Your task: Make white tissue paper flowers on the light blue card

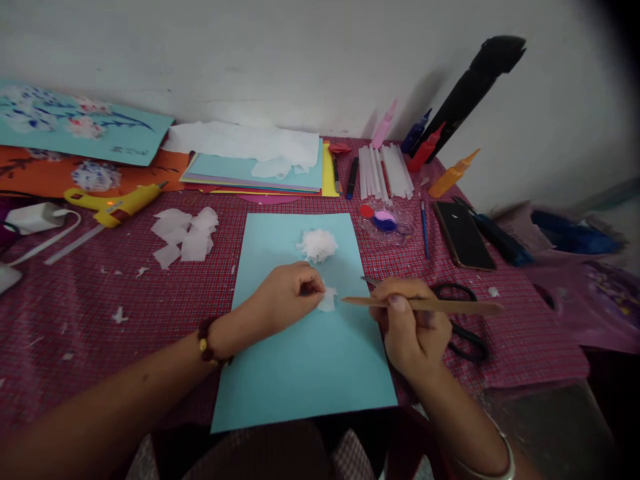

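Near the centre of the frame, the left hand [293,293] has its fingers curled in, thumb and forefinger pinched together on the edge of a small piece of white paper [328,300]. The piece is thin, pale and roughly square, with uneven edges, and it shows up clearly against the light-blue sheet [300,380] beneath. Right of centre, the right hand [413,327] is closed around a flat tan stick [455,307], thumb pressed along its near side. The stick lies almost level across the frame: broad and rounded at its right end, narrowing to a point at its left, just beside the paper piece and apart from it. Above the left hand, on the upper part of the sheet, sits a white paper puff [319,245], round, densely ruffled and ragged-edged. Left of the sheet, loose white squares [185,233] lie overlapping on the checked cloth [125,300] covering the counter. Black-handled scissors [471,343] lie partly hidden behind the right hand.
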### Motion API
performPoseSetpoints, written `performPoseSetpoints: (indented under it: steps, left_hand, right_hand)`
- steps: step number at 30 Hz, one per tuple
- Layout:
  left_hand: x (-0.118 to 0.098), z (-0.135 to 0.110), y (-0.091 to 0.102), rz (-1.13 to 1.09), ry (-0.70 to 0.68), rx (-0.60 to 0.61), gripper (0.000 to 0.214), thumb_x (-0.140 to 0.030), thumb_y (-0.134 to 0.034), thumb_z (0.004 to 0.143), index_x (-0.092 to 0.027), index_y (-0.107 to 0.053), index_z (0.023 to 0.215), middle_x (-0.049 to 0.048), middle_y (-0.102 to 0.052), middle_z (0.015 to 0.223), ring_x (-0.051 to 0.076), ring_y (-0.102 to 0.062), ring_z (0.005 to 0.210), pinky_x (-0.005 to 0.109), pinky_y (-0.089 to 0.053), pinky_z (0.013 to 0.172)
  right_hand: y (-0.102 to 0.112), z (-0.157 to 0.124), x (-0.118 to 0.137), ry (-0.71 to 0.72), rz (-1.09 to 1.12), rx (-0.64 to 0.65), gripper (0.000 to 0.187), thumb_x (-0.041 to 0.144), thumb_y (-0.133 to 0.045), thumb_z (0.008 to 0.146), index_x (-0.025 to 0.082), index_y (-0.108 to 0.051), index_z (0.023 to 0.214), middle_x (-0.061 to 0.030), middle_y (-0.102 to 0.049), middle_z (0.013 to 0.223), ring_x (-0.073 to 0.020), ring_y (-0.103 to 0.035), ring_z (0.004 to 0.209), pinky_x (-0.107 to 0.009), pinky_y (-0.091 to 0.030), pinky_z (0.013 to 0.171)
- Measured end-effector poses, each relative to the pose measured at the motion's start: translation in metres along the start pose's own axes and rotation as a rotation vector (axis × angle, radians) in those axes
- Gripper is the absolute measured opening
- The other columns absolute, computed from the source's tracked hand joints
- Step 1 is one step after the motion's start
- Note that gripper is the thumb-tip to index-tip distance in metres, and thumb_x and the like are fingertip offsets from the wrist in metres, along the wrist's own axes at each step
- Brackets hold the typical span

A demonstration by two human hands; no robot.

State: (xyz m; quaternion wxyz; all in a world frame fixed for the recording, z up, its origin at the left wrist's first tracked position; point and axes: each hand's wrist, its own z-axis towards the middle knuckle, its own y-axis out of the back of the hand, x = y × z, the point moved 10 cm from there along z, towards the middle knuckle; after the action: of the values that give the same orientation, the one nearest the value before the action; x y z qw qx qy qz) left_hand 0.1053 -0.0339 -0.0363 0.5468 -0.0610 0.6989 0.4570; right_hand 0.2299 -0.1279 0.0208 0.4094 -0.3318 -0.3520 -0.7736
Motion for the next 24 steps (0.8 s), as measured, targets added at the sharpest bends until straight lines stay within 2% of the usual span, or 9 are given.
performPoseSetpoints:
  steps: [4, 6, 11, 16, 24]
  left_hand:
    - [0.0, 0.001, 0.0, -0.009, 0.017, -0.003, 0.009, -0.013, -0.055, 0.073, -0.015, -0.063, 0.07, -0.001, -0.059, 0.067, 0.009, -0.052, 0.061, 0.021, -0.039, 0.056]
    - [0.001, 0.001, 0.0, -0.015, 0.035, -0.004, 0.008, -0.013, -0.055, 0.073, -0.015, -0.062, 0.07, -0.0015, -0.058, 0.065, 0.01, -0.051, 0.061, 0.021, -0.038, 0.056]
    - [0.002, 0.001, 0.001, -0.048, 0.064, -0.004, 0.005, -0.013, -0.054, 0.072, -0.016, -0.057, 0.069, -0.004, -0.054, 0.06, 0.009, -0.047, 0.056, 0.02, -0.035, 0.053]
    - [0.011, 0.003, 0.008, -0.122, 0.113, -0.067, 0.007, -0.013, -0.055, 0.07, -0.017, -0.05, 0.066, -0.0053, -0.049, 0.059, 0.008, -0.044, 0.054, 0.02, -0.032, 0.051]
    - [0.023, 0.005, 0.012, -0.368, 0.168, -0.074, 0.006, -0.019, -0.056, 0.071, -0.017, -0.051, 0.068, -0.0058, -0.047, 0.058, 0.008, -0.042, 0.053, 0.02, -0.032, 0.048]
  right_hand:
    - [-0.024, 0.003, 0.008, 0.075, -0.143, 0.207, 0.013, 0.015, -0.045, 0.091, 0.022, -0.054, 0.086, 0.002, -0.055, 0.07, -0.0125, -0.052, 0.059, -0.027, -0.04, 0.056]
    - [-0.031, 0.004, 0.01, 0.103, -0.209, 0.259, 0.013, 0.013, -0.045, 0.091, 0.022, -0.053, 0.085, 0.0026, -0.055, 0.069, -0.0117, -0.052, 0.059, -0.026, -0.039, 0.056]
    - [-0.037, 0.003, 0.009, 0.12, -0.292, 0.302, 0.013, 0.013, -0.044, 0.091, 0.022, -0.051, 0.085, 0.0026, -0.055, 0.07, -0.0112, -0.052, 0.059, -0.024, -0.039, 0.056]
    - [-0.045, 0.001, 0.013, 0.17, -0.368, 0.348, 0.014, 0.012, -0.043, 0.091, 0.022, -0.051, 0.086, 0.0012, -0.055, 0.072, -0.0128, -0.053, 0.063, -0.025, -0.038, 0.056]
    - [-0.049, -0.002, 0.008, 0.128, -0.31, 0.393, 0.015, 0.013, -0.042, 0.091, 0.021, -0.053, 0.084, 0.0, -0.054, 0.07, -0.0142, -0.052, 0.062, -0.027, -0.039, 0.056]
